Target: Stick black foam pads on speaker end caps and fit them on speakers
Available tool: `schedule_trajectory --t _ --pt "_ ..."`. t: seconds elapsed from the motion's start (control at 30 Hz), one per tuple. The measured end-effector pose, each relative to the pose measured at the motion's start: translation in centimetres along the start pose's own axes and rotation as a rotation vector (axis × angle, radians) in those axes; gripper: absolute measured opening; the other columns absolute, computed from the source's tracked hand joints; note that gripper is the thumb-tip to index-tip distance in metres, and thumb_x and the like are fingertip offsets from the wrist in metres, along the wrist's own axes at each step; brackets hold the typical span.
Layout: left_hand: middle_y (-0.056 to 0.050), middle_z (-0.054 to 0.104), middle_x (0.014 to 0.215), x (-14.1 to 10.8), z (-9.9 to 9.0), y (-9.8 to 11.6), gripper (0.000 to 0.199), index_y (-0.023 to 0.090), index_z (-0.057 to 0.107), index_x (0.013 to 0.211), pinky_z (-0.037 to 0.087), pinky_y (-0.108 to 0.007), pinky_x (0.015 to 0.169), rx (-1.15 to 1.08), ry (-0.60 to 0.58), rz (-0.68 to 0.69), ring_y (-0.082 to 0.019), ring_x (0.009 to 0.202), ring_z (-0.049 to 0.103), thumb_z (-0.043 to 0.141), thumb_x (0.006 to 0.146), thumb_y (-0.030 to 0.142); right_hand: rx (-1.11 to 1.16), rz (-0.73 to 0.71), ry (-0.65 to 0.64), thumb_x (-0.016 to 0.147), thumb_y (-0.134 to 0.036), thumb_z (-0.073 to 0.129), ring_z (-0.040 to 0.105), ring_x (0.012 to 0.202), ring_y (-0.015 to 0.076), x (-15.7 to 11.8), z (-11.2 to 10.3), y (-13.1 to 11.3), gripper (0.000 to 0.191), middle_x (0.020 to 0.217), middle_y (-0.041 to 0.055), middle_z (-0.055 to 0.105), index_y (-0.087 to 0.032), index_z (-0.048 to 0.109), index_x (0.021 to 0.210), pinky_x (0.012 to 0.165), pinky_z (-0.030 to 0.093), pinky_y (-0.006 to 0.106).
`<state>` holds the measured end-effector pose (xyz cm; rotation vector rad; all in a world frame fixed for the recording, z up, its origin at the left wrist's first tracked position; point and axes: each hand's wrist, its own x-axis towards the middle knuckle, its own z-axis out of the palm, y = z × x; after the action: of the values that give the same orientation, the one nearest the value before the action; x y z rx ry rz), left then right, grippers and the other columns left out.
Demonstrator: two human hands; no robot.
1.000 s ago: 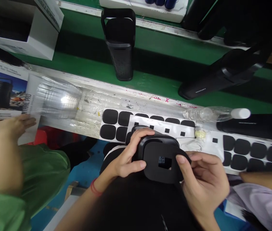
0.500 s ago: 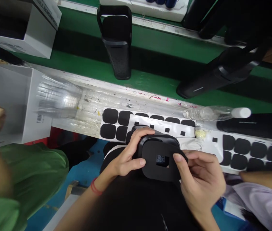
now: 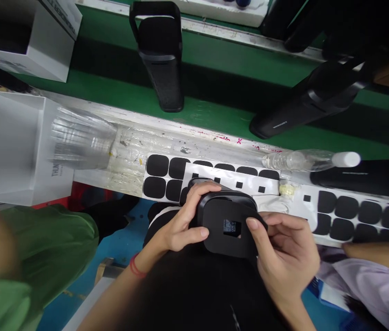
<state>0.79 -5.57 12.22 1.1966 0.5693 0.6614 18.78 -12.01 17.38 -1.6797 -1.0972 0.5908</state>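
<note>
Beside a sheet of black foam pads [image 3: 162, 177], the left hand [image 3: 180, 225] and right hand [image 3: 284, 257] grip a black speaker [image 3: 227, 234] between them, fingers curled around its rounded end

The head-worn camera looks closely down on left hand [image 3: 177, 220] and right hand [image 3: 284, 262].

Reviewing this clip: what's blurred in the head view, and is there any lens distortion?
Head view: the white box and clear plastic at left are motion-blurred; the black casing looks fairly sharp; wide-angle distortion seems to bow the green belt.
</note>
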Motion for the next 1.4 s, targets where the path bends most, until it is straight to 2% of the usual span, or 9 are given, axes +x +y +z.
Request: schedule_trajectory --t 0.23,0.67,0.83,0.97,1.07,1.13,1.23,1.33,1.4 --pt "-0.014 0.034 0.149 0.1 -0.7 0.2 0.089 0.028 0.030 0.150 0.023 -0.059 0.121 0.074 -0.086 0.016 -0.041 0.146 0.026 0.075 0.075 0.044 0.009 0.037 -0.003 0.081 -0.011 0.077 0.065 0.058 0.0089 -0.1 -0.1 0.1 0.018 0.077 -0.0019 0.069 -0.021 0.063 0.088 0.052 0.052 0.017" --pt "-0.013 0.033 0.152 0.1 -1.0 0.1 0.085 0.027 0.032 0.150 0.021 -0.059 0.122 -0.010 -0.116 -0.002 -0.040 0.147 0.026 0.070 0.078 0.052 -0.024 0.096 -0.037 0.085 -0.018 0.074 0.058 0.052 0.0082 0.0 -0.2 0.1 0.014 0.071 -0.0030 0.064 -0.021 0.061 0.087 0.045 0.047 0.017" --pt "-0.011 0.036 0.148 0.1 -0.6 0.3 0.076 0.032 0.034 0.147 0.028 -0.053 0.120 0.051 -0.067 -0.033 -0.036 0.143 0.033 0.072 0.082 0.041 -0.158 0.127 -0.239 0.090 -0.029 0.072 0.061 0.055 0.0093 -0.1 -1.7 -0.5 0.018 0.072 -0.0036 0.064 -0.024 0.059 0.101 0.050 0.050 0.018" --pt "-0.010 0.037 0.147 0.3 -0.3 0.3 0.075 0.032 0.035 0.146 0.030 -0.050 0.119 0.082 -0.039 -0.013 -0.035 0.143 0.033 0.074 0.082 0.037 -0.410 -0.094 -0.349 0.093 -0.031 0.067 0.055 0.046 0.0076 -0.3 -2.7 -1.7 0.025 0.082 -0.0021 0.069 -0.025 0.057 0.115 0.044 0.048 0.019" --pt "-0.009 0.037 0.148 0.3 -0.2 0.2 0.073 0.032 0.037 0.144 0.032 -0.048 0.117 0.059 -0.016 -0.027 -0.034 0.140 0.037 0.074 0.081 0.038 -0.576 -0.298 -0.417 0.097 -0.031 0.061 0.071 0.095 0.0231 -0.4 -3.6 -1.8 0.027 0.109 0.0070 0.072 -0.025 0.059 0.123 0.062 0.058 0.028" --pt "-0.009 0.038 0.148 0.2 -0.2 0.2 0.072 0.032 0.039 0.143 0.034 -0.047 0.116 0.030 0.000 -0.044 -0.034 0.138 0.039 0.075 0.081 0.039 -0.672 -0.369 -0.426 0.098 -0.034 0.059 0.050 0.135 0.0364 -0.2 -4.9 -1.2 0.032 0.131 0.0116 0.063 -0.029 0.061 0.129 0.085 0.059 0.043" --pt "-0.008 0.041 0.147 -0.3 -0.3 0.2 0.072 0.032 0.042 0.141 0.034 -0.045 0.115 -0.030 0.030 -0.059 -0.033 0.137 0.041 0.077 0.078 0.039 -0.721 -0.321 -0.292 0.096 -0.043 0.062 0.035 0.145 0.0436 0.6 -6.8 0.0 0.050 0.155 0.0133 0.040 -0.035 0.053 0.144 0.104 0.048 0.062" --pt "-0.008 0.046 0.145 -0.2 -0.2 0.6 0.064 0.031 0.048 0.137 0.038 -0.040 0.112 -0.057 0.099 -0.086 -0.031 0.133 0.046 0.075 0.080 0.040 -0.529 -0.077 -0.244 0.092 -0.054 0.064 0.040 0.144 0.0403 1.6 -6.5 0.9 0.074 0.160 0.0128 0.035 -0.033 0.035 0.156 0.108 0.046 0.061" --pt "-0.007 0.054 0.137 0.4 0.3 1.2 0.046 0.028 0.055 0.127 0.041 -0.036 0.108 -0.053 0.181 -0.102 -0.027 0.129 0.051 0.070 0.086 0.040 -0.314 0.092 -0.329 0.090 -0.061 0.062 0.034 0.149 0.0376 2.2 -4.5 1.2 0.080 0.165 0.0106 0.029 -0.033 0.030 0.158 0.113 0.043 0.060"
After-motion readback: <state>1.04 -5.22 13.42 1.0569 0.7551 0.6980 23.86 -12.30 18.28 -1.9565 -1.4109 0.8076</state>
